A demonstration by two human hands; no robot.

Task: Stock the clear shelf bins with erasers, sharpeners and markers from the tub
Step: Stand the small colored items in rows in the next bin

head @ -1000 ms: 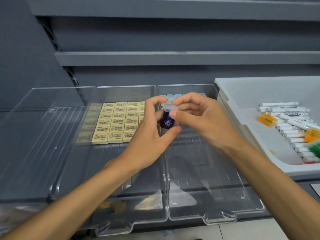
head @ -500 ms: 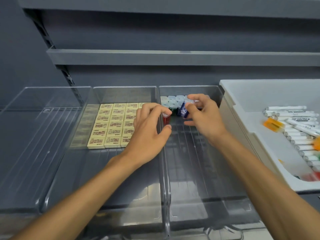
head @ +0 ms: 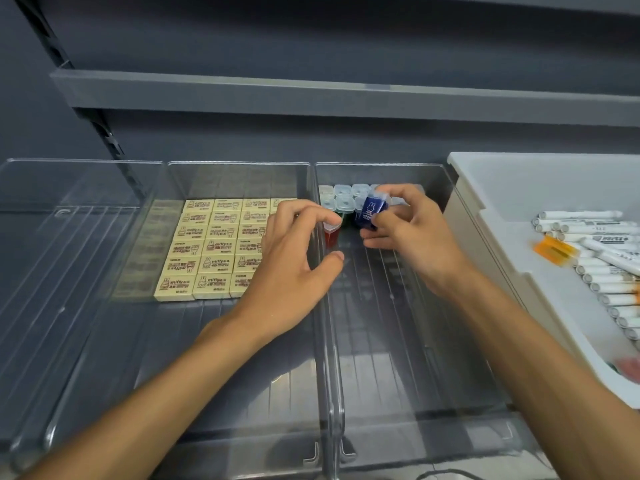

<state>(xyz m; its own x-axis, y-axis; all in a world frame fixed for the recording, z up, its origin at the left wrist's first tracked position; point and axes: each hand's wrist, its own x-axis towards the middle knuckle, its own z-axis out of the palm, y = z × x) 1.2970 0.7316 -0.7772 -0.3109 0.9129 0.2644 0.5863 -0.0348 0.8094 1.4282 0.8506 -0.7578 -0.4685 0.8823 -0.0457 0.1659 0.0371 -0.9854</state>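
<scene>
One blue sharpener (head: 370,211) sat pinched in the right hand (head: 412,237) at the back of the right bin (head: 398,341); the left hand (head: 294,261), thumb spread wide, touched a red sharpener (head: 331,235) with its fingertips.

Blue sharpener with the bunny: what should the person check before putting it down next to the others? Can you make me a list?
1. The right hand holds the blue sharpener: ok, its fingers pinch it.
2. It is over the right bin, where the other sharpeners stand: ok.
3. It is upright like the row: not ok, it is tilted.
4. There is a free spot for it in the row: cannot tell, the right hand hides that place.
5. The left hand steadies the red sharpener: ok, a fingertip rests on its cap.
</scene>
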